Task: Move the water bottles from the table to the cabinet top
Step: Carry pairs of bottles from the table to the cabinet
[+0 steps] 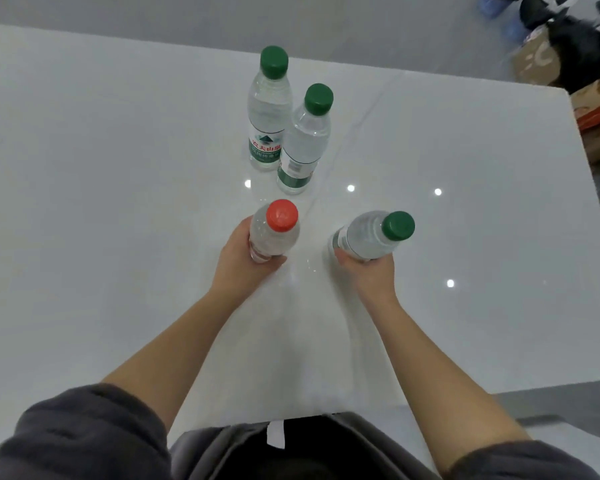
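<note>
Several clear water bottles are on the white glossy table (118, 202). My left hand (243, 261) is wrapped around the body of a red-capped bottle (274, 230), which stands upright. My right hand (368, 271) grips a green-capped bottle (374, 233) near its lower half; this bottle leans to the right. Two more green-capped bottles stand upright farther back, one at the rear (269, 109) and one just in front of it (305, 140), nearly touching. No cabinet is in view.
The table's right edge runs diagonally at the right, with grey floor beyond. Cardboard boxes and bags (596, 109) lie on the floor at the upper right, beside dark objects. My grey sleeves fill the bottom of the view.
</note>
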A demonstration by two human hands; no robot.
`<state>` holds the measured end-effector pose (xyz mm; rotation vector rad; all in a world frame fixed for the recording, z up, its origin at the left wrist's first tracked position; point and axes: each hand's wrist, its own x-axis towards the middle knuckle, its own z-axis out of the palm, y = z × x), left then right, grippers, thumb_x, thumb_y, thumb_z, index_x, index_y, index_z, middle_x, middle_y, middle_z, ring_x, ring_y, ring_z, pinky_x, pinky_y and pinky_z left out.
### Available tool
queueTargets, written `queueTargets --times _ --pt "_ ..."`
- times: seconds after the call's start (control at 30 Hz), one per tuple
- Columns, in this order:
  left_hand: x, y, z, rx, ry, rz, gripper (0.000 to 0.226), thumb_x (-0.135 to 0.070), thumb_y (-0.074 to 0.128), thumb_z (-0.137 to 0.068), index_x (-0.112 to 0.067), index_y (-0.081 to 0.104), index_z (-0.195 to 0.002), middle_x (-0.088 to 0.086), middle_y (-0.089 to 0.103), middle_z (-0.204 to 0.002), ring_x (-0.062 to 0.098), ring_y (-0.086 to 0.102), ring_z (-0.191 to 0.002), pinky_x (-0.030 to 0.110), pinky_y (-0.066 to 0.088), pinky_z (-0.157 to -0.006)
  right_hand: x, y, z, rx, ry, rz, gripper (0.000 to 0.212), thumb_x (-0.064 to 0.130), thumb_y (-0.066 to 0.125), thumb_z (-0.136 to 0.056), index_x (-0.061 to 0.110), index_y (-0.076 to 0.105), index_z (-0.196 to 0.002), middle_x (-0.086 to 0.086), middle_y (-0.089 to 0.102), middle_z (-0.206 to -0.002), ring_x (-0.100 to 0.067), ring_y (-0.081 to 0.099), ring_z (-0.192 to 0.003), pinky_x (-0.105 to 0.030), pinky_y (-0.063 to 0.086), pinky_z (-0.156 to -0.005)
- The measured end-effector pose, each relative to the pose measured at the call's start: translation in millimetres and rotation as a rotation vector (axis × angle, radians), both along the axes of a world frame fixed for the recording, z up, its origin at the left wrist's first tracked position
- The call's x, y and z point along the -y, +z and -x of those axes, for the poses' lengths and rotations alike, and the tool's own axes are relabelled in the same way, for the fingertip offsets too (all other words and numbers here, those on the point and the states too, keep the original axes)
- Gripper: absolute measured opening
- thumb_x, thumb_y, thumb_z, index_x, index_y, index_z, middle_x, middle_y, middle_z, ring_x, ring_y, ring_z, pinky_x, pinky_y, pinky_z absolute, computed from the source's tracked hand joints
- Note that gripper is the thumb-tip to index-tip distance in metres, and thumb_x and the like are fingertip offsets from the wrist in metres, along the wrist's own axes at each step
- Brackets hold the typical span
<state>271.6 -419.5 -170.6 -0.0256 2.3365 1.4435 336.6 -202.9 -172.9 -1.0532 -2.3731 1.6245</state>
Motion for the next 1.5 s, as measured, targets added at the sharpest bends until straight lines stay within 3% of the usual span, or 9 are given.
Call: queueTargets --times 0.23,0.37,0.53,0.77,0.87,1.13,1.2,1.37,1.5 --pt "-21.2 9.9 3.2 -0.022 -0.156 0.051 0.052 -0.022 0.084 -0.071 -0.020 0.056 -0.115 -0.020 0.057 -0.092 0.007 0.056 -0.086 0.006 0.038 -0.069 7.5 13.2 -14.2 -0.057 -0.107 0.032 0.042 0.024 0.083 -0.072 0.011 0.060 -0.104 0.003 0.068 -0.092 -0.004 0.064 -0.079 -0.016 0.051 -0.069" --pt "-19.5 9.4 -7.7 0.020 -0.151 0.023 0.056 -0.023 0.083 -0.072 -0.017 0.055 -0.120 -0.010 0.063 -0.102 0.011 0.060 -0.091 0.018 0.044 -0.078 17.0 20.5 -37.2 -0.078 -0.122 0.107 0.039 0.018 0.082 -0.072 0.013 0.062 -0.106 0.001 0.070 -0.094 -0.007 0.067 -0.084 -0.016 0.053 -0.072" --pt "-71.7 35.3 -47.9 0.019 -0.401 -0.058 0.056 -0.018 0.080 -0.074 -0.032 0.044 -0.115 -0.023 0.058 -0.097 -0.006 0.057 -0.086 0.011 0.042 -0.070 -14.6 37.6 -113.2 -0.124 -0.324 0.071 0.047 0.019 0.083 -0.072 0.015 0.058 -0.112 0.001 0.068 -0.100 -0.011 0.067 -0.090 -0.022 0.055 -0.077" --pt "-175.5 68.1 -152.9 -0.006 -0.744 -0.172 0.054 -0.018 0.080 -0.074 -0.018 0.049 -0.119 -0.003 0.064 -0.102 0.002 0.062 -0.086 0.015 0.051 -0.071 -58.4 75.2 -248.1 -0.203 -0.686 -0.017 0.049 0.006 0.080 -0.072 0.010 0.057 -0.116 -0.001 0.069 -0.102 -0.007 0.067 -0.090 -0.018 0.053 -0.076" --pt "-218.8 91.0 -212.7 -0.007 -0.844 -0.235 0.048 -0.015 0.079 -0.074 -0.017 0.051 -0.113 -0.008 0.062 -0.092 -0.008 0.058 -0.073 0.008 0.046 -0.062 -74.9 99.2 -313.7 -0.232 -0.800 -0.079 0.045 0.002 0.078 -0.073 0.013 0.056 -0.110 0.002 0.067 -0.095 -0.003 0.065 -0.082 -0.016 0.052 -0.069" --pt "-310.6 178.7 -353.2 0.001 -0.999 -0.453 0.050 -0.017 0.083 -0.070 -0.025 0.054 -0.111 -0.012 0.067 -0.097 0.003 0.065 -0.087 0.019 0.054 -0.073 -115.2 178.1 -459.9 -0.392 -1.088 -0.171 0.056 0.005 0.079 -0.073 0.023 0.053 -0.119 0.013 0.065 -0.105 0.001 0.064 -0.094 -0.015 0.051 -0.074" --pt "-329.3 202.5 -372.9 -0.020 -1.030 -0.496 0.047 -0.017 0.083 -0.069 -0.028 0.055 -0.106 -0.010 0.069 -0.095 0.009 0.067 -0.088 0.024 0.056 -0.074 -124.9 201.6 -482.1 -0.453 -1.121 -0.195 0.055 0.007 0.080 -0.074 0.028 0.053 -0.117 0.017 0.065 -0.105 0.005 0.064 -0.093 -0.013 0.050 -0.074" --pt "-366.1 265.9 -400.2 -0.033 -1.111 -0.635 0.047 -0.012 0.081 -0.071 -0.040 0.054 -0.096 -0.017 0.066 -0.093 -0.003 0.064 -0.084 0.014 0.050 -0.067 -146.6 258.6 -513.5 -0.575 -1.158 -0.256 0.055 0.005 0.079 -0.074 0.037 0.055 -0.112 0.015 0.069 -0.106 -0.003 0.067 -0.095 -0.024 0.054 -0.081" --pt "-384.8 303.8 -410.9 -0.016 -1.156 -0.748 0.043 -0.006 0.081 -0.070 -0.033 0.060 -0.097 -0.007 0.071 -0.093 0.012 0.069 -0.088 0.027 0.056 -0.076 -153.8 301.2 -524.1 -0.649 -1.173 -0.318 0.050 0.004 0.078 -0.073 0.035 0.059 -0.107 0.014 0.071 -0.101 -0.006 0.068 -0.092 -0.029 0.055 -0.082"
